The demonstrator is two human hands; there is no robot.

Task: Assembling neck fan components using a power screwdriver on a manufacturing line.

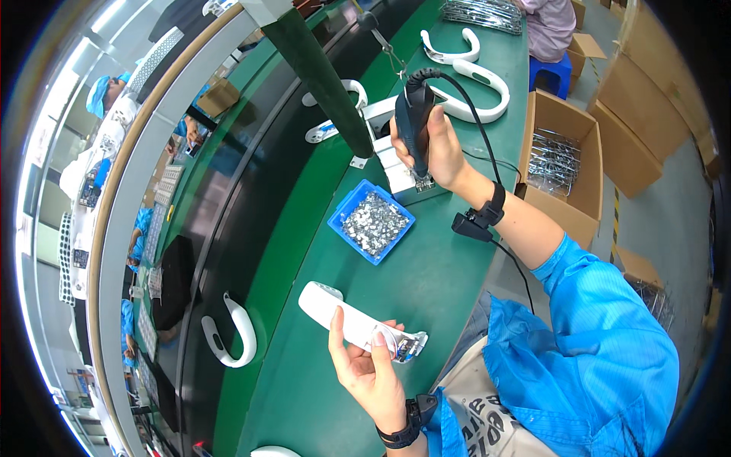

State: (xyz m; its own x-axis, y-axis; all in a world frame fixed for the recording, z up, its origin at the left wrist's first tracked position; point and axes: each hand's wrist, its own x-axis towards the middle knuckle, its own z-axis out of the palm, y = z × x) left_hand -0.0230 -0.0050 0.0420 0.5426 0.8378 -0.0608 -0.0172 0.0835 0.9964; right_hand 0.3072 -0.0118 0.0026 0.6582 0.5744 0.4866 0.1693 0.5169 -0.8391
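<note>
My left hand (pixel 371 378) is closed round a long white plastic housing (pixel 324 302), tilted above the green bench. At the housing's near right end, small electronic parts and wiring lie exposed. My right hand (pixel 448 154) grips a black electric screwdriver (pixel 412 113), upright with its tip pointing down. The tip is over the front of a white and grey box-shaped machine (pixel 394 169), perhaps a screw feeder; I cannot tell whether it touches. Between the hands sits a blue bin (pixel 394 244) full of small shiny metal pieces.
Several curved white plastic parts (pixel 499 91) lie at the far end, and another (pixel 247 335) rests on the dark conveyor belt (pixel 199 305). A dark post (pixel 320 76) rises beside the machine. On the right stands a carton (pixel 586 164) of metal rods. A person (pixel 550 27) sits far off.
</note>
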